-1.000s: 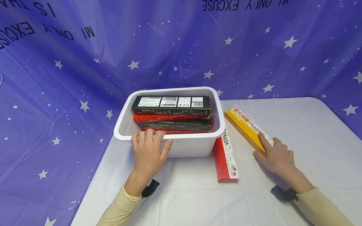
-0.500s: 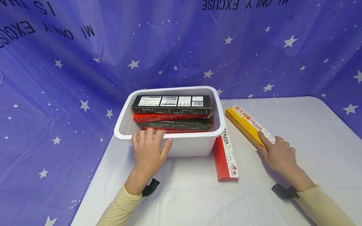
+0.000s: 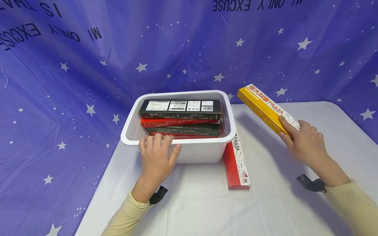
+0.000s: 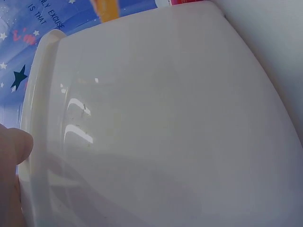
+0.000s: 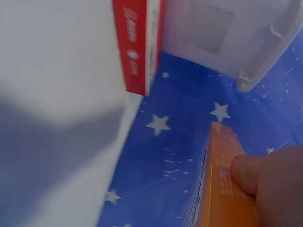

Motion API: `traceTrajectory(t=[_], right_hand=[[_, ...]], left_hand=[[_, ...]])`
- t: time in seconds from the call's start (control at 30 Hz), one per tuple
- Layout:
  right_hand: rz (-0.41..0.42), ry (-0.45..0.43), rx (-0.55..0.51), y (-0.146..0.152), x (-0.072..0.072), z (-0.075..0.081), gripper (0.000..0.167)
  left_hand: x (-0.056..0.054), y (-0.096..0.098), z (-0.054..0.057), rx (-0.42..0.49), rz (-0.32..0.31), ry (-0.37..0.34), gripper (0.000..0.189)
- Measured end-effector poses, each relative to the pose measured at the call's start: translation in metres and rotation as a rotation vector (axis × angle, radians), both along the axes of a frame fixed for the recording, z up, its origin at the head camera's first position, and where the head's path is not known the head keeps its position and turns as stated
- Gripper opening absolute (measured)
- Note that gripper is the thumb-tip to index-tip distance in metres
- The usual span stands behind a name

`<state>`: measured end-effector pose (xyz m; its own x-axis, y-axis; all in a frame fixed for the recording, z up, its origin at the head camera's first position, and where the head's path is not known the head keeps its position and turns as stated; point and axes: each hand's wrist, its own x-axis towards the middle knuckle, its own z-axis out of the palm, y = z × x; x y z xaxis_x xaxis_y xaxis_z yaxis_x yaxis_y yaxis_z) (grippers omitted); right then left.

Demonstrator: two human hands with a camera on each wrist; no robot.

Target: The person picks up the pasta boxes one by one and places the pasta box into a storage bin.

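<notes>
My right hand (image 3: 308, 142) grips the near end of a yellow and white pasta box (image 3: 267, 108), held up above the table at the right. In the right wrist view the thumb (image 5: 248, 172) presses on the pasta box's orange-yellow side (image 5: 227, 189). My left hand (image 3: 156, 157) holds the front rim of a white plastic bin (image 3: 200, 152), fingers over the edge and thumb outside. Inside the bin lie several black and red boxes, a black box (image 3: 180, 109) with white labels on top. The left wrist view is mostly filled by the bin's outer wall (image 4: 156, 104).
A red and white pasta box (image 3: 236, 167) lies on the white-covered table (image 3: 192, 209), against the bin's right side and partly under its rim. Behind the table hangs a blue-purple curtain (image 3: 189, 49) with white stars.
My right hand has lifted the yellow pasta box off the table, moving it up and slightly to the right. My left hand stays on the bin's rim.
</notes>
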<state>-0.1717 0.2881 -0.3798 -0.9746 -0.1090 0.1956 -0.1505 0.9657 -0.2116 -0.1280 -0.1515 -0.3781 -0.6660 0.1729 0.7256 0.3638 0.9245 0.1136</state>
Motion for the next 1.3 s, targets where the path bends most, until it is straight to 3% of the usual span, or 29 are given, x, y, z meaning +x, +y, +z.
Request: traceTrajectory(t=[0.33, 0.5, 0.73, 1.0, 1.3], right_hand=[[0.091, 0.032, 0.091, -0.01, -0.018, 0.057, 0.062], [0.135, 0.058, 0.133, -0.019, -0.024, 0.078, 0.06], [0.227, 0.071, 0.156, -0.047, -0.026, 0.104, 0.059], [0.331, 0.033, 0.205, -0.097, -0.026, 0.123, 0.063], [0.473, 0.032, 0.211, -0.147, -0.023, 0.128, 0.064]], left_hand=[[0.0, 0.0, -0.001, 0.003, -0.006, 0.005, 0.042], [-0.001, 0.0, 0.0, 0.004, -0.006, 0.015, 0.047], [-0.001, 0.0, 0.0, 0.006, -0.008, 0.006, 0.039], [0.0, -0.001, 0.0, 0.01, -0.007, 0.009, 0.037], [0.0, -0.001, 0.001, 0.0, 0.0, -0.013, 0.035]])
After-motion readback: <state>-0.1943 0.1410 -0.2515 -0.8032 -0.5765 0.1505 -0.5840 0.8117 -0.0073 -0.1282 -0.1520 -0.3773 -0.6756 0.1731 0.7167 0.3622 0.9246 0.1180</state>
